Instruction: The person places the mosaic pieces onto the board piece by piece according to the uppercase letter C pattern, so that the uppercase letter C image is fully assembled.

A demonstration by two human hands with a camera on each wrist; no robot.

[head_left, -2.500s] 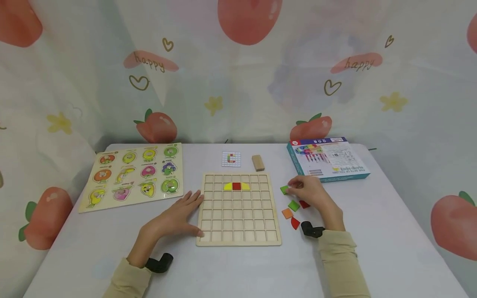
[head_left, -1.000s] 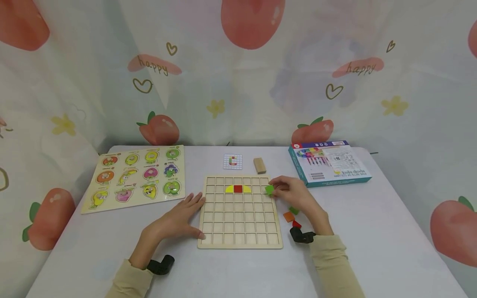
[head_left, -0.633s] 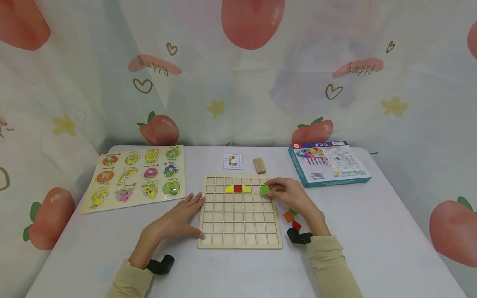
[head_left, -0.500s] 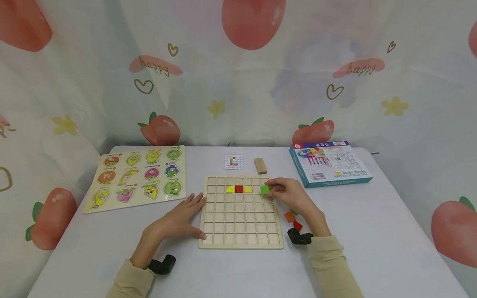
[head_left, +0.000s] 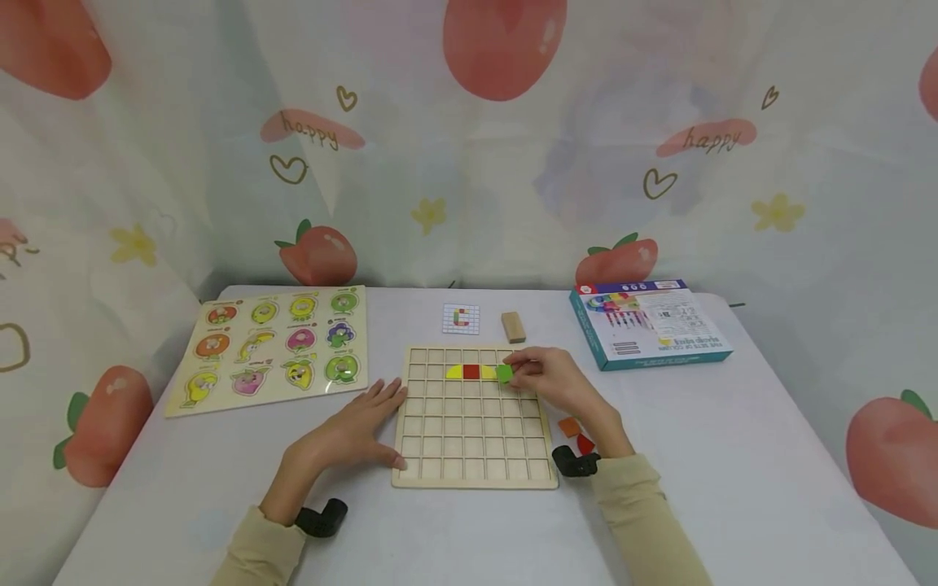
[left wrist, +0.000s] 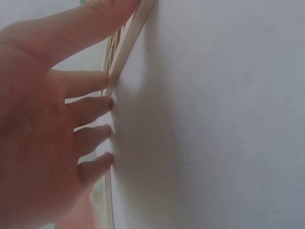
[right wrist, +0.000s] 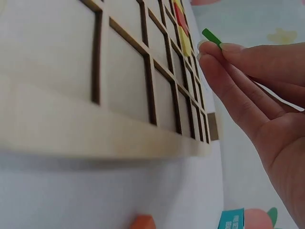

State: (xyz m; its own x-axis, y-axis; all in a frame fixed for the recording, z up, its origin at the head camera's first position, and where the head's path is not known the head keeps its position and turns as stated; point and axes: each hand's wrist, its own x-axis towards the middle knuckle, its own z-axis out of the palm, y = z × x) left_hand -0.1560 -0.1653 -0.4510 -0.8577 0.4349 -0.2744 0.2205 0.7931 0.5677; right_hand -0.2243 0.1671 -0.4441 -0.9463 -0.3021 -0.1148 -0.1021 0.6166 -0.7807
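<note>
My right hand [head_left: 560,387] pinches a green square tile [head_left: 504,373] between thumb and fingertips, over the upper right of the wooden grid board [head_left: 475,485]. In the right wrist view the green tile [right wrist: 212,37] is seen edge-on, raised above the board. A red square tile [head_left: 471,372] sits in the second row, with a yellow rounded piece [head_left: 454,373] on its left and another yellow piece [head_left: 487,373] on its right, partly behind the green tile. My left hand [head_left: 344,435] lies spread at the board's left edge, thumb and fingertips touching it.
An orange tile [head_left: 569,426] and a red curved piece [head_left: 585,444] lie right of the board, near my right wrist. Behind the board are a pattern card [head_left: 461,319] and a wooden block [head_left: 513,327]. A fruit puzzle [head_left: 274,399] lies left, a box [head_left: 652,325] back right.
My right hand has picked up the green tile from the table right of the board and carried it left over the grid, up to the yellow piece. My left hand stays at the board's edge.
</note>
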